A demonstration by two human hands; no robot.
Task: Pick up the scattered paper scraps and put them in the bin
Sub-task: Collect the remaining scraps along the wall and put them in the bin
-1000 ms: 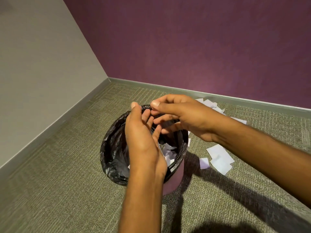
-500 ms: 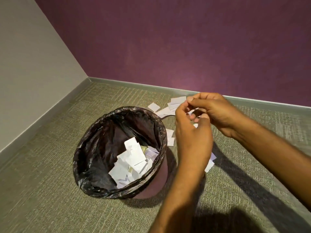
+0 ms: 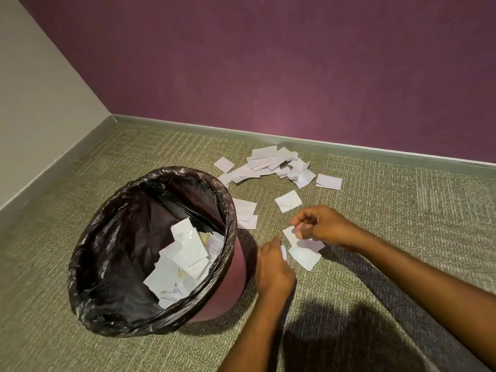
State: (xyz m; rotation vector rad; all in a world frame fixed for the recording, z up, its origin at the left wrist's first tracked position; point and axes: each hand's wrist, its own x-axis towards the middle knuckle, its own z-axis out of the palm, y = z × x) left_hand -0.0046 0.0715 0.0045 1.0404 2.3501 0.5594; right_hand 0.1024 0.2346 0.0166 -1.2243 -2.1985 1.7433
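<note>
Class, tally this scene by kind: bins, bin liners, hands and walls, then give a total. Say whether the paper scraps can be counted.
Bin: 1
Black liner: 1
Hands: 2 (left hand, right hand)
Walls: 2 (purple wall, beige wall)
Total: 6
Paper scraps: not countable, too many overlap.
</note>
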